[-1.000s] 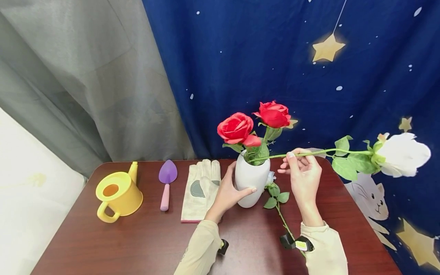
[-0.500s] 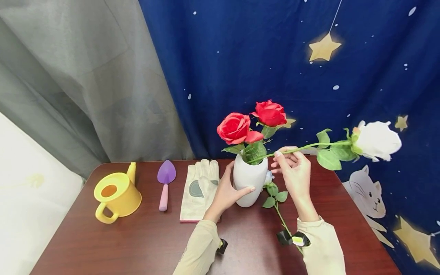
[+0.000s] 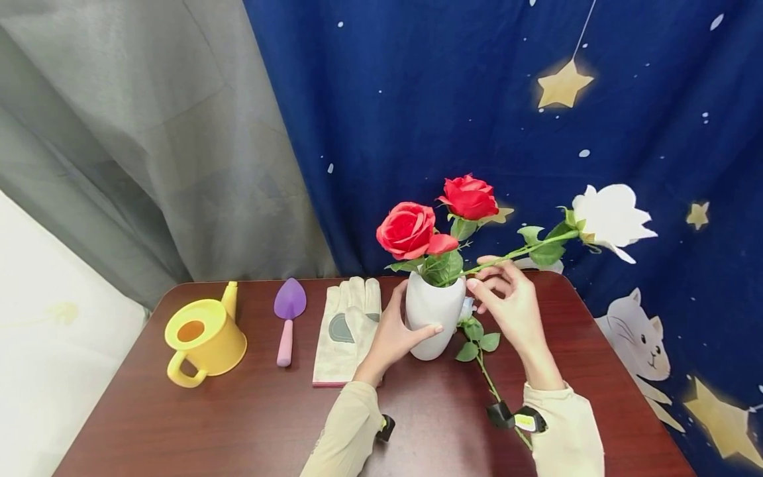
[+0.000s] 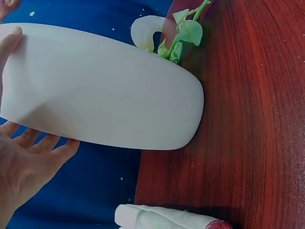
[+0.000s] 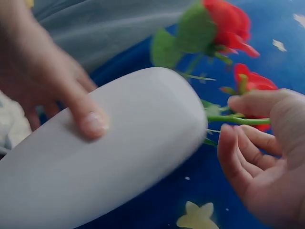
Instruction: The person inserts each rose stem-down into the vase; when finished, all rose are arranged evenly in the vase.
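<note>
A white vase (image 3: 433, 318) stands mid-table with two red roses (image 3: 408, 228) in it. My left hand (image 3: 395, 332) grips the vase's left side, fingers curled round it; the left wrist view shows the vase (image 4: 100, 90) against my palm (image 4: 24, 167). My right hand (image 3: 507, 298) pinches the green stem of a white rose (image 3: 608, 215), whose stem end enters the vase mouth and whose bloom leans up to the right. In the right wrist view my fingers (image 5: 259, 102) close on that stem (image 5: 233, 119) beside the vase (image 5: 109, 152). Another stem with leaves (image 3: 479, 344) lies on the table under my right hand.
On the dark red table (image 3: 238, 417) lie a pale gardening glove (image 3: 348, 328), a purple trowel (image 3: 289, 318) and a yellow watering can (image 3: 203, 334) to the left. A blue star-patterned cloth (image 3: 477, 99) and a grey curtain (image 3: 149, 132) hang behind.
My right hand moved left towards the vase and tilted the white rose upward, sliding its stem further into the vase mouth. The left hand stayed on the vase.
</note>
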The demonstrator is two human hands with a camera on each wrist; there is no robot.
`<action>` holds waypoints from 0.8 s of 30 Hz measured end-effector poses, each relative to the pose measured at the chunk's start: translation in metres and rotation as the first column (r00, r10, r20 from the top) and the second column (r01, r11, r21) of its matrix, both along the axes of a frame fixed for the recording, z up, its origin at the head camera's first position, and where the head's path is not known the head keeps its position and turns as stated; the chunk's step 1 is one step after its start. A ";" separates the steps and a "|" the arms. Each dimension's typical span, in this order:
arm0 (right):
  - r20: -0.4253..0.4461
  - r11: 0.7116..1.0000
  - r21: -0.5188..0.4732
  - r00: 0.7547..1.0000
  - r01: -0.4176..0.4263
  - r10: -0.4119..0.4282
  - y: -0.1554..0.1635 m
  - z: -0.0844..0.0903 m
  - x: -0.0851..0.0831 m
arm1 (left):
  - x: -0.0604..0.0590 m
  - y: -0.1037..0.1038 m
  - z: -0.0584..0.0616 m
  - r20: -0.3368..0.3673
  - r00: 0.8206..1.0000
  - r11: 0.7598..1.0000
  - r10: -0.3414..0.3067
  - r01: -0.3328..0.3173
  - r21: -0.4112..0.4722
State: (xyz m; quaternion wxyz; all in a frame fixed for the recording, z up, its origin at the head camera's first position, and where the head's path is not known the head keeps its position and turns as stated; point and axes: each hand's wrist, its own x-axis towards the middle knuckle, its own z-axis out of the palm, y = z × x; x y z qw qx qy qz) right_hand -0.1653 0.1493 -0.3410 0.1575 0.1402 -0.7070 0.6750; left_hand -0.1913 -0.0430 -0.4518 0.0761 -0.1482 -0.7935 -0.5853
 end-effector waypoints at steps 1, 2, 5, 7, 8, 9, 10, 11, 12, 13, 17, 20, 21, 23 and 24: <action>-0.004 0.998 -0.051 1.000 -0.030 0.030 0.004 -0.002 -0.001 | 0.000 0.000 0.000 0.001 1.000 1.000 0.000 0.000 0.000; -0.008 0.991 -0.115 0.998 -0.061 0.061 0.008 -0.003 -0.002 | 0.000 0.000 -0.001 0.002 1.000 1.000 0.000 0.000 0.002; -0.039 0.943 -0.298 0.989 -0.146 0.141 0.016 -0.004 -0.005 | 0.000 0.000 -0.001 0.008 1.000 1.000 0.004 -0.004 0.004; -0.072 0.905 -0.380 0.982 -0.189 0.175 0.018 -0.004 -0.008 | 0.000 -0.001 -0.001 0.006 1.000 1.000 0.007 -0.007 0.007; -0.086 0.892 -0.407 0.981 -0.194 0.175 0.019 -0.004 -0.009 | 0.000 -0.001 -0.001 0.005 1.000 1.000 0.007 -0.007 0.008; -0.102 0.885 -0.422 0.980 -0.198 0.170 0.019 -0.005 -0.010 | 0.000 -0.001 -0.001 0.003 1.000 1.000 0.008 -0.008 0.007; -0.117 0.880 -0.432 0.979 -0.199 0.164 0.020 -0.005 -0.011 | 0.000 -0.001 -0.001 0.000 1.000 1.000 0.007 -0.007 0.007; -0.130 0.879 -0.434 0.979 -0.197 0.155 0.020 -0.005 -0.012 | 0.000 0.000 -0.001 -0.003 1.000 1.000 0.004 -0.004 0.008; -0.140 0.884 -0.427 0.979 -0.193 0.146 0.020 -0.006 -0.012 | 0.000 0.000 -0.001 -0.006 1.000 1.000 0.003 -0.003 0.007; -0.149 0.887 -0.419 0.978 -0.195 0.145 0.020 -0.006 -0.012 | 0.000 0.000 -0.001 -0.007 1.000 1.000 0.004 -0.003 0.005; -0.182 0.873 -0.407 0.960 -0.269 0.212 0.022 -0.006 -0.012 | 0.000 0.000 -0.001 -0.010 1.000 1.000 0.003 -0.003 0.007; -0.203 0.846 -0.425 0.945 -0.321 0.257 0.024 -0.005 -0.012 | 0.000 0.001 -0.001 -0.011 1.000 1.000 0.001 -0.001 0.007; -0.212 0.839 -0.433 0.942 -0.330 0.261 0.024 -0.004 -0.013 | 0.000 0.001 -0.002 -0.011 1.000 1.000 0.000 0.000 0.008; -0.225 0.837 -0.441 0.943 -0.324 0.247 0.024 -0.002 -0.014 | -0.001 0.001 -0.002 -0.008 1.000 1.000 -0.001 0.001 0.007; -0.233 0.843 -0.438 0.945 -0.313 0.230 0.023 -0.002 -0.014 | -0.001 0.001 -0.002 -0.006 1.000 1.000 0.000 0.000 0.008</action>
